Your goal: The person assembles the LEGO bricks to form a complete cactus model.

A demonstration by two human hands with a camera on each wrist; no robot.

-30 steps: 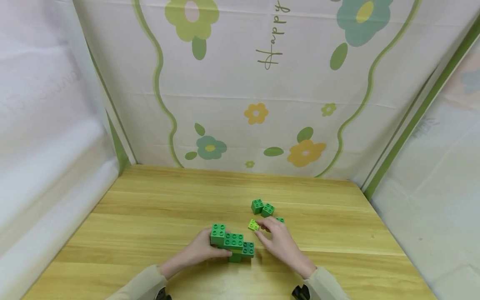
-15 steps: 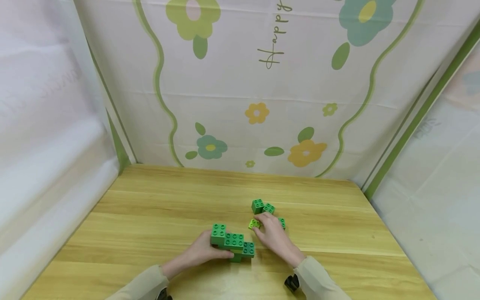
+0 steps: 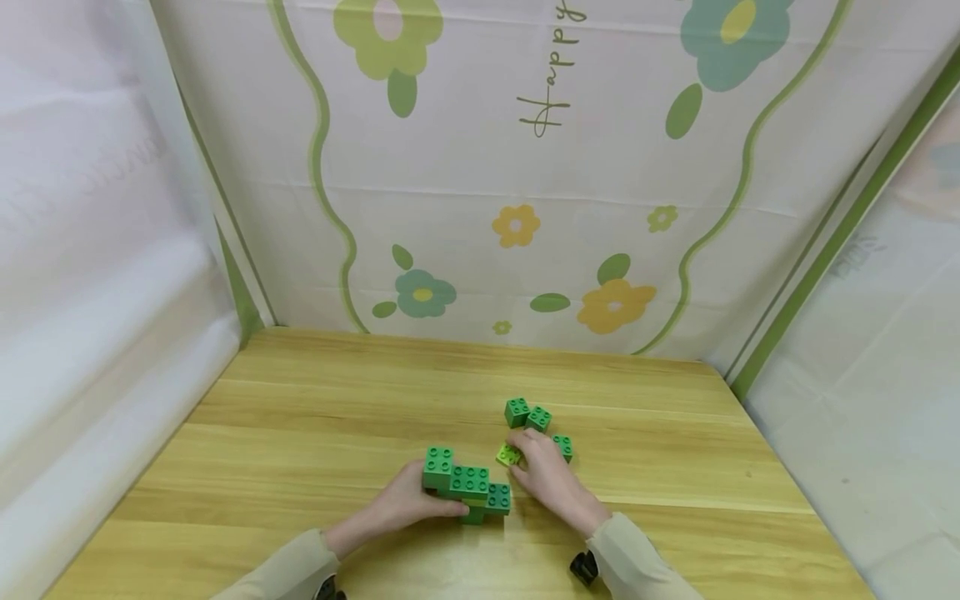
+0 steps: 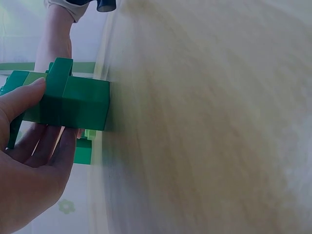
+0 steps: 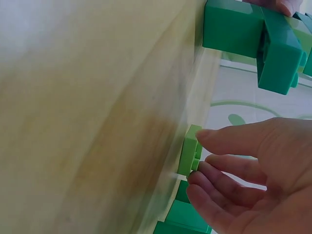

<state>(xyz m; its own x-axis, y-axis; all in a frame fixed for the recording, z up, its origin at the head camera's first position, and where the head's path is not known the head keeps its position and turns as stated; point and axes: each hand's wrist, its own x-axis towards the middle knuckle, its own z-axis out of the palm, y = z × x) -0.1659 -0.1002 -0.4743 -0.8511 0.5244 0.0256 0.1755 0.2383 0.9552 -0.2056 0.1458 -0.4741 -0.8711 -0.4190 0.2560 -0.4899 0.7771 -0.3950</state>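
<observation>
My left hand [image 3: 405, 502] grips a stepped build of joined green toy bricks [image 3: 469, 482], thumb along its near side. In the left wrist view, fingers curl under the build [image 4: 85, 102], and its lower end stands close to the tabletop. To the right, my right hand [image 3: 553, 482] pinches a thin lime-green brick [image 3: 505, 456] with four-stud size, low at the table. The right wrist view shows the thumb at one end of this lime brick [image 5: 189, 152] and fingertips by its studs at the other; part of it is hidden by the fingers in the head view.
Behind the right hand lie two green bricks [image 3: 517, 412] side by side, and another green brick [image 3: 562, 448] sits just right of its knuckles. The wooden table [image 3: 337, 392] ends at a flower-printed cloth wall [image 3: 450, 167], with white cloth on both sides.
My right hand has shifted slightly left and closed in over the lime brick, which has turned a little. The left hand still holds the green build in the same place.
</observation>
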